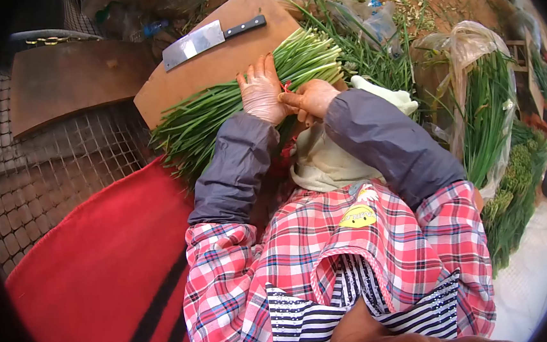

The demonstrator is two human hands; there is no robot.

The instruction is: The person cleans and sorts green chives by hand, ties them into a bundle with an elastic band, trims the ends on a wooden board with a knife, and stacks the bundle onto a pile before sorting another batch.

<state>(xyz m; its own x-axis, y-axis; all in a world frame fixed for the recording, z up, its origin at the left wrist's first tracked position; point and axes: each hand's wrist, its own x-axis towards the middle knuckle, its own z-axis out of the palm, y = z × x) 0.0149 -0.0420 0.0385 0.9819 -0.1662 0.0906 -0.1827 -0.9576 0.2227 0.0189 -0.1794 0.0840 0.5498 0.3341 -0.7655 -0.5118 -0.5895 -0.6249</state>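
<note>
A large bunch of garlic chives (201, 112) lies across the front of a brown board (158, 90), with its pale stem ends to the right. My left hand (261, 93), in a thin clear glove, is laid over the middle of the bunch with its fingers stretched across the stems, holding it. Close beside it, my right hand (315, 99) is closed in a pinch at a red tie (286, 86), part of which is hidden by the fingers. Behind the bunch, a cleaver (194, 45) with a black handle rests flat on the board.
Another brown board (80, 80) stands at left over wire mesh (61, 162). Loose chives (378, 69) and plastic bags lie at back right. A clear bag of chives (487, 115) stands at right, near feathery greens (513, 197). Red cloth (106, 255) spreads at lower left.
</note>
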